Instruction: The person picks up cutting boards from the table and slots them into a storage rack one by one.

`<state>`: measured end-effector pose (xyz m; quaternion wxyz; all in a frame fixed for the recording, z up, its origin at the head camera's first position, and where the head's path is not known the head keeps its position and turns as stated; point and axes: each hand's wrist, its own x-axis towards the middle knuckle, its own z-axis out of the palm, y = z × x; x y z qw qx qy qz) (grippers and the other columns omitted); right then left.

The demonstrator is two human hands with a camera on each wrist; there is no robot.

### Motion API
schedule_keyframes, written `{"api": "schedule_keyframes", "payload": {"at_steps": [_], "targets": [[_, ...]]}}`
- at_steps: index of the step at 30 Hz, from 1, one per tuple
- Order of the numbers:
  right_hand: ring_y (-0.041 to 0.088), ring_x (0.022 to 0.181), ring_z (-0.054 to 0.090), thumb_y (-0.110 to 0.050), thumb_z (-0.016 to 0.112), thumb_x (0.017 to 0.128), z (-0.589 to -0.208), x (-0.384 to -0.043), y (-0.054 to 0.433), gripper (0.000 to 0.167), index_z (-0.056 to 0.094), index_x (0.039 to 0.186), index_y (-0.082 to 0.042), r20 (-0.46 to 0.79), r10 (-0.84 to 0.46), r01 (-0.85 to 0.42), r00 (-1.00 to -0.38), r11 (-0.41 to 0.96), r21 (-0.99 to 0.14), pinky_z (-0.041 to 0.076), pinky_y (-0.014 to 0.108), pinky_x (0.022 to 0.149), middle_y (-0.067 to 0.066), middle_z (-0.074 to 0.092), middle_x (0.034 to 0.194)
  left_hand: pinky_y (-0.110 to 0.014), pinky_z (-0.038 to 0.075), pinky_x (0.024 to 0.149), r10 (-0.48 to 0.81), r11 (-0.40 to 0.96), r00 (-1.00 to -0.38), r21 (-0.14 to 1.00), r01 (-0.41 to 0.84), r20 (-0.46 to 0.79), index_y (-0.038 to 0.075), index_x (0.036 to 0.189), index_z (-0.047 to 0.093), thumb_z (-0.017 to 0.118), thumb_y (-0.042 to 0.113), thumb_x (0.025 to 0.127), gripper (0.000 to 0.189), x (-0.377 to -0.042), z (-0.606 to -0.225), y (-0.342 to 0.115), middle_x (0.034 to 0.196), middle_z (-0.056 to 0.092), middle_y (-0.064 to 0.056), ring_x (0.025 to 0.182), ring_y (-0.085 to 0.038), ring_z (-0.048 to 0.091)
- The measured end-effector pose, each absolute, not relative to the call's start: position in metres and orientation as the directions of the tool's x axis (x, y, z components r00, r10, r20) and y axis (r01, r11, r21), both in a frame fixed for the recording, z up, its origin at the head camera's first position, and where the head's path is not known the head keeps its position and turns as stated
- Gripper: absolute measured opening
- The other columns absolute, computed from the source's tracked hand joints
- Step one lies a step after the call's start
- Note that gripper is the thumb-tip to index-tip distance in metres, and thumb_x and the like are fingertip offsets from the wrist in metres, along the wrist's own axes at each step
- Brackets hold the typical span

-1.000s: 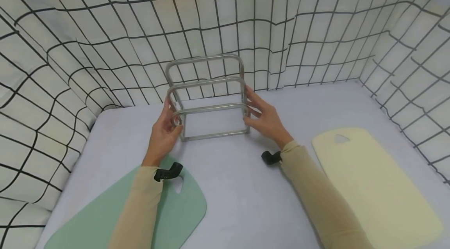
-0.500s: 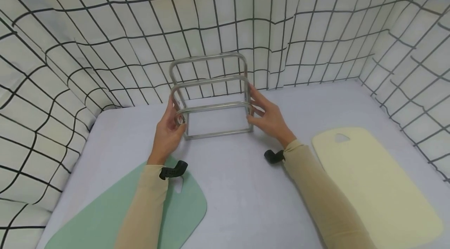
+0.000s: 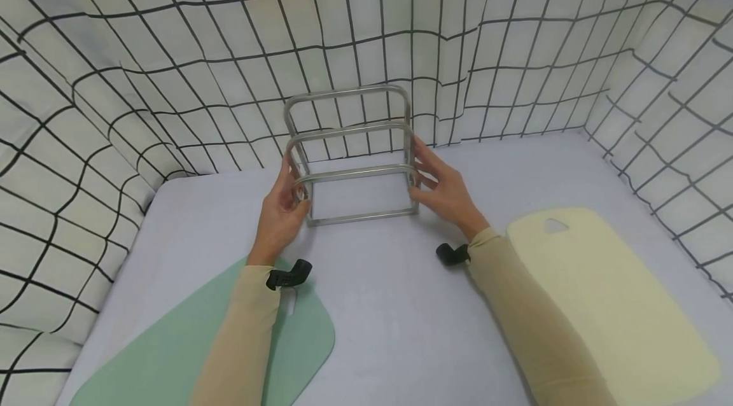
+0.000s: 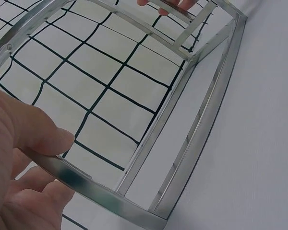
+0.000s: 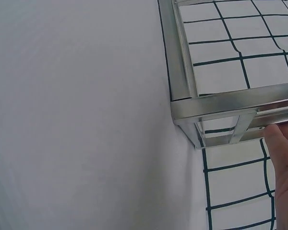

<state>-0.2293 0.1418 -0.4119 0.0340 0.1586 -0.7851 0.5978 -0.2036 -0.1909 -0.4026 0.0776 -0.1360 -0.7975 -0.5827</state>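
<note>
A silver metal rack (image 3: 355, 173) with three rounded hoops stands upright toward the back of the table. My left hand (image 3: 277, 218) grips its left side, thumb in front and fingers behind. On the opposite side my right hand (image 3: 449, 196) holds the rack between thumb and fingers. In the left wrist view the left thumb (image 4: 43, 132) presses on the flat metal band (image 4: 105, 199). The right wrist view shows the right hand (image 5: 285, 158) at the side bars, with the lower corner of the rack (image 5: 185, 110) close over the white cloth.
A green cutting board (image 3: 309, 329) lies at the front left, partly under the left forearm. At the right lies a pale yellow cutting board (image 3: 607, 304), partly overlapped by the right sleeve. White cloth with a black grid (image 3: 366, 24) hangs behind the table (image 3: 395, 329).
Both hands have moved the rack a short way to the right, keeping their grip on its sides. The two cutting boards have stayed in place.
</note>
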Motion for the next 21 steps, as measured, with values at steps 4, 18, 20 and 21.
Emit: {"api": "schedule_keyframes", "payload": {"at_steps": [4,18,20,21], "targets": [[0.029,0.149,0.049,0.003,0.073,0.083,-0.41,-0.23,0.144,0.1,0.03,0.159,-0.048,0.246,-0.205,-0.294,-0.947,0.251,-0.922,0.048,0.039,0.115,-0.003,0.034,0.17,-0.054,0.034,0.125,0.116,0.277,-0.948,0.906,0.318,0.297,0.043,0.163,0.013,0.053,-0.014,0.093,0.098,-0.207,-0.403,-0.187,0.173,0.021,0.01,0.158,-0.03,0.033],[0.028,0.147,0.051,0.0,0.071,0.084,-0.41,-0.23,0.152,0.1,0.028,0.158,-0.053,0.249,-0.192,-0.297,-0.949,0.292,-0.909,0.048,0.036,0.115,-0.003,0.037,0.168,-0.055,0.032,0.126,0.122,0.288,-0.945,0.901,0.325,0.302,0.038,0.165,0.011,0.055,-0.012,0.094,0.098,-0.208,-0.404,-0.178,0.174,0.023,-0.002,0.156,-0.033,0.036],[0.029,0.147,0.051,0.0,0.071,0.084,-0.41,-0.231,0.153,0.1,0.028,0.157,-0.053,0.247,-0.19,-0.295,-0.95,0.295,-0.909,0.048,0.036,0.115,-0.002,0.036,0.168,-0.057,0.035,0.124,0.124,0.303,-0.947,0.897,0.321,0.297,0.039,0.165,0.01,0.056,-0.011,0.094,0.098,-0.208,-0.405,-0.178,0.173,0.024,-0.003,0.155,-0.033,0.038],[0.029,0.148,0.051,0.0,0.071,0.084,-0.41,-0.231,0.153,0.1,0.028,0.157,-0.053,0.244,-0.19,-0.293,-0.951,0.298,-0.909,0.048,0.037,0.115,-0.002,0.036,0.169,-0.058,0.036,0.123,0.123,0.311,-0.948,0.896,0.317,0.293,0.04,0.165,0.01,0.056,-0.011,0.094,0.098,-0.208,-0.405,-0.178,0.173,0.025,-0.003,0.155,-0.033,0.039]]}}
